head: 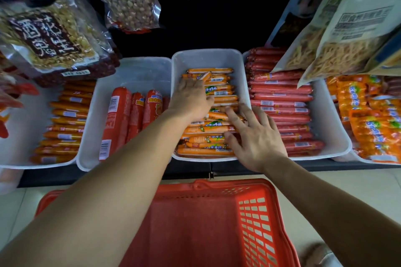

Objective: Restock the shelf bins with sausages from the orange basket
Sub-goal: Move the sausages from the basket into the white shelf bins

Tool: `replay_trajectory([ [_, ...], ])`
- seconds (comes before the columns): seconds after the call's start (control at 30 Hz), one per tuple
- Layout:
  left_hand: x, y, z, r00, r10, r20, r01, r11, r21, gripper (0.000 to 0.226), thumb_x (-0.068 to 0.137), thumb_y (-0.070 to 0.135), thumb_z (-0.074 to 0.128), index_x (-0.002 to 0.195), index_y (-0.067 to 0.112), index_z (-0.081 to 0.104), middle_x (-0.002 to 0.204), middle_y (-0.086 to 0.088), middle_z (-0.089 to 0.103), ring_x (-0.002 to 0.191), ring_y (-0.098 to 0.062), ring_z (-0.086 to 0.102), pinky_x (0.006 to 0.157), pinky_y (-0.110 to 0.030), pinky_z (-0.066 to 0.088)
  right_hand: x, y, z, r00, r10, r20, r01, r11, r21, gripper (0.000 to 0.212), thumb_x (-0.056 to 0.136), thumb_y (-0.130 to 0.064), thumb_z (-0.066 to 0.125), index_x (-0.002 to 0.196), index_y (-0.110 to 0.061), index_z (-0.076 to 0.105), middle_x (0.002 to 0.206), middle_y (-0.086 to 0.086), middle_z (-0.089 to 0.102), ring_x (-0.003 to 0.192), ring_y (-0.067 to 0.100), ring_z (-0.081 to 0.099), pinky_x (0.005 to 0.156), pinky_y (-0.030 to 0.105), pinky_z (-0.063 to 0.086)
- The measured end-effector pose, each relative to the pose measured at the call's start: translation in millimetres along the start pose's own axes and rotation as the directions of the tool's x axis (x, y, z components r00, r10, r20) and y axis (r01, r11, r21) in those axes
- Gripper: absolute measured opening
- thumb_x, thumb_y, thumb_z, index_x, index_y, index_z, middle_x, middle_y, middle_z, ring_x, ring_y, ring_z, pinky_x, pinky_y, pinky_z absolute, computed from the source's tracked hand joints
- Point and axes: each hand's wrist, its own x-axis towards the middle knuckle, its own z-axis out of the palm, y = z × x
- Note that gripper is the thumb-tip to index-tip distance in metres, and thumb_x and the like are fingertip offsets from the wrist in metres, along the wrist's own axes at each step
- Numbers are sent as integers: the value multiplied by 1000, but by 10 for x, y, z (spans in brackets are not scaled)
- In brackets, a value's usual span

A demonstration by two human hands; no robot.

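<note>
Shelf centre: white plastic bin (208, 56) of thin orange sausages (220, 89). Left hand (191, 98) palm-down on them, grip unclear; right hand (260, 138) splayed wide, fingertips touching them.

So the left hand (191, 97) covers part of the thin orange-wrapped sausages (219, 89) in the middle white plastic bin (208, 54), can't tell if it grips any. The orange plastic mesh basket (195, 223) runs off the bottom edge, its left side behind the left forearm (97, 180). And the barcodes (221, 93) are too tiny to read.
</note>
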Motion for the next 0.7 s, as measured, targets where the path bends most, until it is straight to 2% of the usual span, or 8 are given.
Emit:
replay_trajectory([
  [0.07, 30, 89, 39, 997, -14, 81, 24, 993, -116, 66, 95, 45, 55, 152, 21, 32, 156, -7, 37, 143, -30, 36, 116, -51, 33, 5, 6, -8, 1000, -6, 1, 6, 1000, 29, 58, 97, -59, 23, 152, -46, 11, 161, -1, 20, 145, 33, 21, 116, 54, 25],
  [0.17, -18, 97, 72, 996, 85, 12, -82, 980, -184, 68, 90, 32, 65, 150, 27, 34, 154, 1, 38, 141, -24, 38, 116, -47, 34, 1, 10, -9, 1000, -6, 3, 6, 998, 59, 55, 97, -56, 24, 151, -44, 18, 160, -1, 23, 143, 33, 23, 114, 55, 28],
  [0.27, -11, 58, 36, 997, 71, 19, -63, 962, -267, 71, 91, 26, 65, 153, 29, 30, 157, 5, 38, 137, -20, 44, 112, -40, 40, -1, 6, -5, 1000, -5, -3, 5, 998, 62, 54, 98, -54, 26, 150, -41, 23, 158, 0, 27, 142, 33, 26, 113, 54, 30],
  [0.33, -2, 33, -1, 998, 60, 22, -50, 950, -309, 64, 93, 26, 62, 151, 33, 36, 151, 6, 47, 124, -17, 56, 102, -34, 48, 0, -2, 3, 1000, -10, -15, 10, 999, 51, 55, 98, -54, 27, 151, -41, 22, 158, 0, 26, 141, 32, 26, 113, 53, 30],
  [0.43, -198, 16, -72, 993, 116, -5, -112, 947, -302, 50, 99, 36, 54, 147, 32, 43, 143, 5, 54, 114, -18, 61, 96, -37, 51, 9, -16, -1, 1000, -8, -22, 9, 1000, 25, 60, 97, -56, 26, 154, -40, 15, 159, 1, 24, 142, 32, 25, 114, 52, 29],
  [0.57, -823, 38, 121, 950, 305, -72, -304, 952, 29, 60, 101, 46, 42, 156, 26, 26, 162, 3, 28, 149, -19, 25, 121, -43, 22, -22, -53, -9, 998, 33, -54, -32, 999, 21, 73, 95, -54, 28, 158, -24, 8, 162, 8, 19, 142, 34, 24, 114, 52, 29],
  [0.63, -981, 52, 260, 952, 305, -9, -300, 940, 160, 72, 100, 56, 34, 160, 25, 8, 168, 2, 6, 154, -21, 3, 124, -45, 4, -42, -52, -1, 993, 92, -75, -89, 995, 45, 79, 94, -52, 30, 158, -15, 3, 161, 14, 15, 143, 36, 23, 116, 51, 28],
  [0.7, -922, 29, 310, 957, 287, 40, -288, 929, 232, 81, 97, 66, 27, 159, 25, -6, 168, 2, -4, 154, -22, -7, 123, -50, -1, -37, -41, 4, 990, 133, -49, -128, 987, 95, 82, 91, -51, 29, 158, -14, -1, 161, 16, 14, 144, 35, 20, 117, 49, 25],
])
